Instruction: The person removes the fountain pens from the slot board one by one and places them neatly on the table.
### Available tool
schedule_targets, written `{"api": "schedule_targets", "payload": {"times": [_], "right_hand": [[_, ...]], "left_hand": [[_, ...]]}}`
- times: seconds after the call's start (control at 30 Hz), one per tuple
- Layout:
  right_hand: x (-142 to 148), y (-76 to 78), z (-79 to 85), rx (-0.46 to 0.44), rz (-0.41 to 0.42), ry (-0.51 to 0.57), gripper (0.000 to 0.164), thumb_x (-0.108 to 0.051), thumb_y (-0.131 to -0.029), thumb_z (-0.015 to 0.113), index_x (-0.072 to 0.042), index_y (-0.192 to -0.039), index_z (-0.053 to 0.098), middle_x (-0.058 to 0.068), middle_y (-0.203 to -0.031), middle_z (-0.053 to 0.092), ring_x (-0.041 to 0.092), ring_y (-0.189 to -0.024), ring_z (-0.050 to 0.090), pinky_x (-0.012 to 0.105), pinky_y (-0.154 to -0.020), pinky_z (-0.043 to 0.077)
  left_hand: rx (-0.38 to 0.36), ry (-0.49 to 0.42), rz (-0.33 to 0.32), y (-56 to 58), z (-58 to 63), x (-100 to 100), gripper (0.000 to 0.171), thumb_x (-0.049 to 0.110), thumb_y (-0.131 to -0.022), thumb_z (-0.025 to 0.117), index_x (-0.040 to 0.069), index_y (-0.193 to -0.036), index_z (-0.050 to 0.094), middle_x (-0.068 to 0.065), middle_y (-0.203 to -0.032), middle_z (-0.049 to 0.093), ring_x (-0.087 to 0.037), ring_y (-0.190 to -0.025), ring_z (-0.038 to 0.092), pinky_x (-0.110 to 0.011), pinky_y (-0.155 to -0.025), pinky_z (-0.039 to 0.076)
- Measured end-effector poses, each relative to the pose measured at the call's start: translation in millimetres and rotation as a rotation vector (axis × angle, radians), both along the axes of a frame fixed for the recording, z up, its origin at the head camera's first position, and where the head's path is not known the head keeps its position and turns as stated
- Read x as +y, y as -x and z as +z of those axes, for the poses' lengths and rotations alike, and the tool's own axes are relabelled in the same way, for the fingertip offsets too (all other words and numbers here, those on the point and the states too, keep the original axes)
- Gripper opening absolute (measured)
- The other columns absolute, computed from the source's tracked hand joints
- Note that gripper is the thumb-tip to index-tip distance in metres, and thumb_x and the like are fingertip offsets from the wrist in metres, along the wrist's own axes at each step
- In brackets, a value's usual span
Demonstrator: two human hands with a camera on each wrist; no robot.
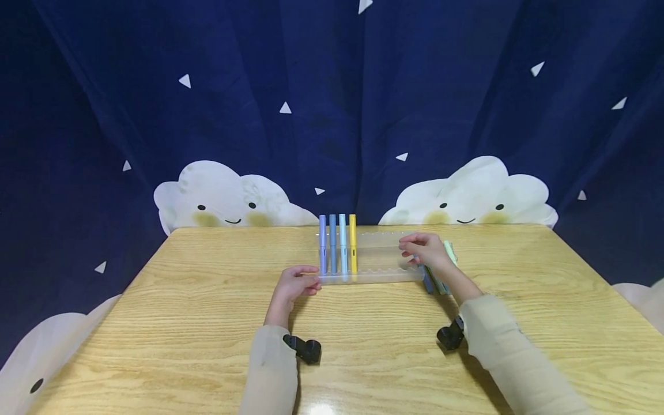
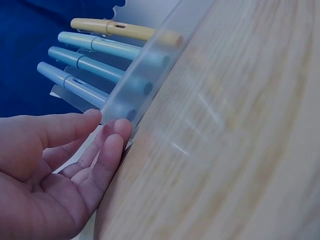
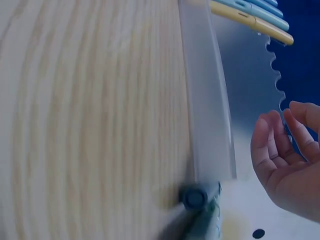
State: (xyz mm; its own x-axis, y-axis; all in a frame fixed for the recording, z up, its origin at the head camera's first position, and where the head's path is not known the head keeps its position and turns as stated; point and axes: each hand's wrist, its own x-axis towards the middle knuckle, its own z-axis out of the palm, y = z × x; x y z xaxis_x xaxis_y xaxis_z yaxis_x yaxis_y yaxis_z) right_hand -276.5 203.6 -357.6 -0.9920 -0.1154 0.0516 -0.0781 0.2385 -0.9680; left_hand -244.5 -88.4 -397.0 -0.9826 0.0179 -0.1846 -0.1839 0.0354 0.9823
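Observation:
A clear plastic pen rack [image 1: 384, 277] with scalloped edges holds purple [image 1: 323, 245], blue [image 1: 333, 245], light blue [image 1: 343, 245] and yellow [image 1: 353, 245] capped pens side by side at its left end. My left hand [image 1: 295, 284] pinches the rack's front left corner, its fingertips on the plastic in the left wrist view. Above the rack's right end is my right hand [image 1: 427, 252], fingers loosely bent and nothing visible between them. In the right wrist view its fingertips [image 3: 275, 117] are close to the scalloped back edge.
Several more pens lie just off the rack's right end, partly hidden by my right hand and forearm, among them a dark blue pen [image 1: 427, 280] and a pale green pen [image 1: 449, 252]. A dark blue curtain [image 1: 332, 115] with clouds hangs behind the wooden table [image 1: 207, 300].

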Motion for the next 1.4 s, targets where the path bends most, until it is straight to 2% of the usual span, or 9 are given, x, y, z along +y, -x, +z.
{"api": "schedule_targets", "payload": {"times": [0.1,0.37,0.53,0.7,0.93,1.1,1.27,1.4], "right_hand": [[-10.2,-0.1,-2.9,0.002,-0.002,-0.009,0.024,-0.003,-0.087,0.053,0.016,-0.102,0.053,0.011,-0.086,0.061,0.016,-0.069,0.059,0.029,-0.057,0.053],[-37.2,1.0,-5.2,0.072,0.017,-0.01,0.025,-0.002,-0.085,0.056,0.019,-0.099,0.054,0.006,-0.079,0.061,0.018,-0.066,0.06,0.033,-0.054,0.053],[-46.4,0.7,-5.0,0.075,0.015,-0.006,0.023,-0.002,-0.084,0.057,0.017,-0.097,0.056,0.013,-0.08,0.063,0.023,-0.068,0.06,0.033,-0.055,0.053],[-55.1,0.1,-4.2,0.074,0.012,-0.003,0.023,-0.002,-0.084,0.058,0.016,-0.098,0.057,0.008,-0.077,0.063,0.021,-0.07,0.06,0.035,-0.058,0.053],[-68.8,-0.8,-2.6,0.114,0.061,0.033,0.024,0.0,-0.083,0.057,0.017,-0.101,0.055,0.02,-0.094,0.061,0.016,-0.078,0.057,0.043,-0.066,0.052],[-76.2,0.2,-3.7,0.103,0.082,0.074,0.025,0.001,-0.084,0.055,0.018,-0.103,0.054,0.026,-0.103,0.057,0.013,-0.081,0.056,0.044,-0.071,0.051],[-78.8,2.6,-7.0,0.115,0.101,0.092,0.026,0.0,-0.085,0.056,0.017,-0.104,0.054,0.024,-0.104,0.057,0.011,-0.08,0.055,0.046,-0.073,0.05],[-80.1,3.6,-8.9,0.126,0.14,0.084,0.027,-0.001,-0.086,0.054,0.016,-0.106,0.054,0.023,-0.107,0.056,0.019,-0.085,0.057,0.049,-0.077,0.047]], "left_hand": [[0.004,0.0,0.0,0.5,-0.7,-0.6,0.021,-0.007,-0.082,0.057,-0.01,-0.103,0.058,-0.008,-0.067,0.061,-0.013,-0.057,0.059,-0.023,-0.055,0.051],[0.01,-0.005,0.001,0.1,-1.0,-1.1,0.022,-0.008,-0.081,0.057,-0.011,-0.103,0.058,-0.01,-0.068,0.062,-0.013,-0.058,0.059,-0.023,-0.055,0.051],[0.002,0.004,0.007,-0.5,-0.1,-0.7,0.022,-0.007,-0.081,0.057,-0.01,-0.103,0.058,-0.009,-0.068,0.061,-0.013,-0.058,0.059,-0.023,-0.056,0.052],[0.005,0.005,0.013,-0.7,0.4,-0.4,0.022,-0.008,-0.081,0.057,-0.01,-0.103,0.058,-0.01,-0.069,0.062,-0.014,-0.058,0.059,-0.024,-0.056,0.052],[0.013,-0.008,0.014,-1.2,0.0,0.5,0.022,-0.009,-0.081,0.057,-0.011,-0.102,0.058,-0.011,-0.069,0.062,-0.013,-0.057,0.059,-0.023,-0.055,0.051],[0.001,-0.006,0.017,-1.2,0.2,0.5,0.021,-0.008,-0.081,0.057,-0.01,-0.102,0.058,-0.01,-0.069,0.062,-0.013,-0.058,0.059,-0.023,-0.056,0.052],[-0.004,-0.006,0.016,-1.0,1.4,0.4,0.021,-0.007,-0.082,0.057,-0.009,-0.103,0.059,-0.01,-0.069,0.062,-0.013,-0.059,0.059,-0.023,-0.057,0.052],[-0.004,-0.006,0.014,-0.5,0.3,0.2,0.021,-0.006,-0.082,0.057,-0.009,-0.103,0.059,-0.01,-0.07,0.062,-0.013,-0.059,0.059,-0.024,-0.057,0.052]]}}
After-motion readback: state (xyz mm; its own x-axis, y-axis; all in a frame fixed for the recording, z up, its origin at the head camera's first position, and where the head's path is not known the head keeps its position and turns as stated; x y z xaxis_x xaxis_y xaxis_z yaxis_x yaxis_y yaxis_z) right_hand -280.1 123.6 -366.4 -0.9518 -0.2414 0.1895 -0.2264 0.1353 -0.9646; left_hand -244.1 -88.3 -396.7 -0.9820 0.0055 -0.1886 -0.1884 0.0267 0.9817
